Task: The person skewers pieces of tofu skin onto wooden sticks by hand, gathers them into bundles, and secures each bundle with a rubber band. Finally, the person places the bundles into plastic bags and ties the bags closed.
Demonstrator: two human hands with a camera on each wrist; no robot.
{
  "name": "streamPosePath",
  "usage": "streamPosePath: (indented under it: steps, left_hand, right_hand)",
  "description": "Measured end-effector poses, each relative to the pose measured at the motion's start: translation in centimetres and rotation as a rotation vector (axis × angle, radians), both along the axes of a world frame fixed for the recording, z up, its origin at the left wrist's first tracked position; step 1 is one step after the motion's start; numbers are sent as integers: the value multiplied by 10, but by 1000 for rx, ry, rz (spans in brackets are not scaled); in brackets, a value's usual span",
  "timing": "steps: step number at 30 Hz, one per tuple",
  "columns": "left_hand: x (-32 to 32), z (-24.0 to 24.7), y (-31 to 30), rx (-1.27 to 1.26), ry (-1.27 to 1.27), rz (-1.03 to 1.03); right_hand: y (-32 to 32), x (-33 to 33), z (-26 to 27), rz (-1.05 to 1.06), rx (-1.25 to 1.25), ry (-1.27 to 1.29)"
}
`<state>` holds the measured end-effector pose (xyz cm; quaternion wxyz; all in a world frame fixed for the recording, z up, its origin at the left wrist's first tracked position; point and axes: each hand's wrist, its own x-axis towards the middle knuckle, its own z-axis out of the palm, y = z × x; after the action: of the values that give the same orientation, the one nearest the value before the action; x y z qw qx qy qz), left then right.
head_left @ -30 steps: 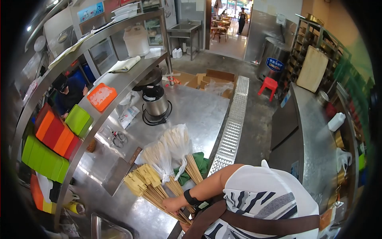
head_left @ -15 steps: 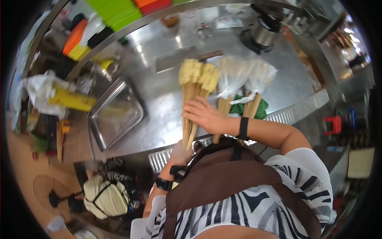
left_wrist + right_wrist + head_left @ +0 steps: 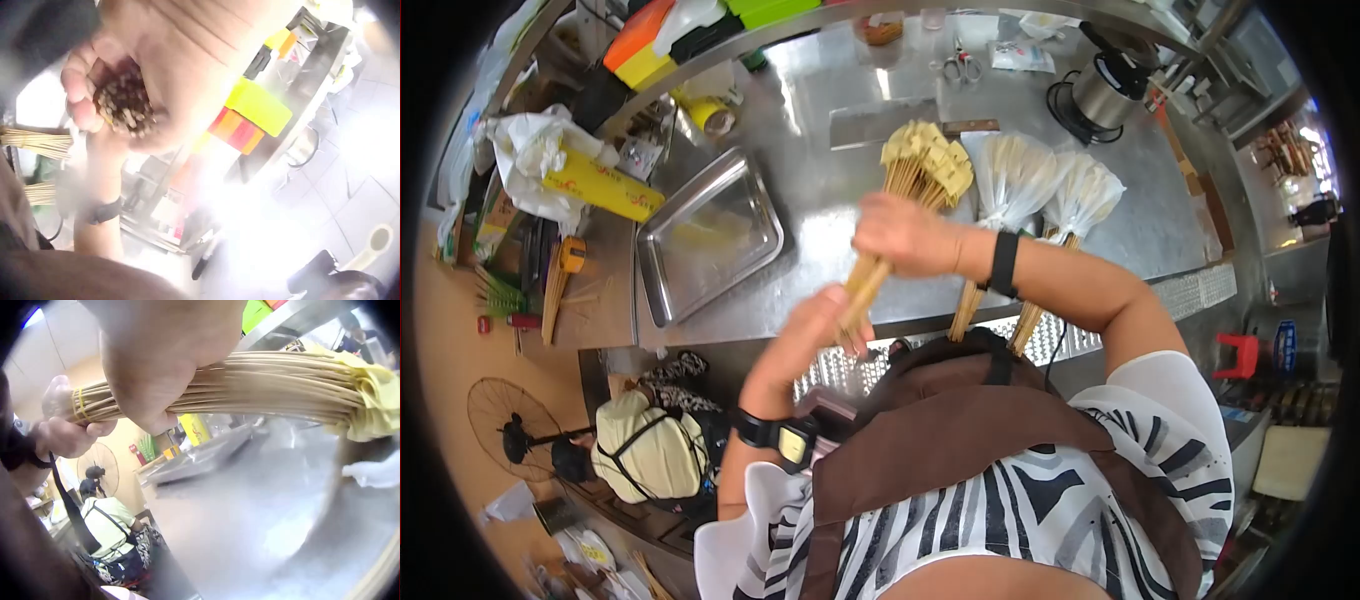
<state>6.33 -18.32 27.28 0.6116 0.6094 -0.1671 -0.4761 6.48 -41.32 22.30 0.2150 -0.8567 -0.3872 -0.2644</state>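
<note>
A bundle of thin skewers point(image 3: 866, 281) with folded yellow food sheets point(image 3: 928, 160) on its far end slants across the front of the steel table. My right hand point(image 3: 907, 236) grips the bundle around its middle, below the food. Around the lower end curls my left hand point(image 3: 802, 330); the blunt stick ends point(image 3: 127, 107) show in its fist in the left wrist view. A yellow rubber band point(image 3: 81, 403) circles the sticks beside the left fingers. Two more skewer bundles, their tops in clear plastic bags point(image 3: 1012, 180), lie right of my right hand.
An empty steel tray point(image 3: 710, 235) sits left of the bundle. A cleaver point(image 3: 885, 124) lies behind it, with scissors point(image 3: 962, 68) and a steel kettle point(image 3: 1105, 92) farther back. At lower left a person point(image 3: 650, 445) sits near a fan point(image 3: 512, 430).
My right hand, earlier laid across the sticks with extended fingers, now curls round them. The bundle has tilted, its lower end shifting left with my left hand. The head view has swung down and left.
</note>
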Motion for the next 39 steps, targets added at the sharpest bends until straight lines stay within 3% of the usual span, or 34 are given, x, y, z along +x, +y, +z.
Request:
streamPosePath:
  steps: [1,3,4,6,9,10,11,14,16,17,19,20,22,26,28,29,31,34,36,37,39]
  left_hand:
    - [12,12,5,-120,-30,-34]
    - [18,34,4,-291,-377,279]
    - [25,49,2,-328,-581,296]
    - [37,82,-5,-364,-883,317]
    - [52,96,-37,-406,-1073,368]
    - [54,100,-48,-445,-1171,413]
    - [53,101,-58,-455,-1193,425]
    - [57,90,-81,-420,-882,558]
    - [57,84,-84,-390,-809,573]
    - [56,82,-86,-393,-848,601]
    - [54,78,-84,-401,-880,622]
    - [53,78,-83,-403,-853,603]
    - [51,83,-82,-442,-839,558]
    - [45,77,-86,-458,-811,541]
    - [46,65,-90,-461,-840,527]
    - [47,59,-91,-457,-876,523]
    - [50,46,-93,-405,-939,497]
    - [52,40,-93,-319,-1042,459]
    - [55,35,-96,-289,-1074,442]
    - [57,31,-100,-408,-1109,485]
    - [62,29,-104,-533,-1138,529]
  right_hand:
    - [0,5,16,-57,111,-3]
    - [2,13,54,-158,235,65]
    - [3,19,71,-151,238,68]
    - [7,27,99,-250,553,359]
    - [17,31,120,-236,693,558]
    - [19,26,125,-151,749,778]
    - [25,28,115,-138,734,760]
    - [39,39,80,28,728,596]
    - [39,29,83,12,905,660]
    - [34,26,88,15,895,654]
    - [21,12,107,-17,608,777]
    - [10,7,117,-85,431,717]
    - [-17,0,145,-144,303,636]
    - [-21,-8,223,-20,498,338]
    - [3,-1,246,18,338,74]
    - [17,5,252,7,337,71]
    - [41,19,259,6,67,-215]
    - [47,40,253,-26,-96,-202]
    - [49,46,222,-18,-144,76]
    - [49,45,214,-25,-147,79]
    - [49,42,209,-59,-254,348]
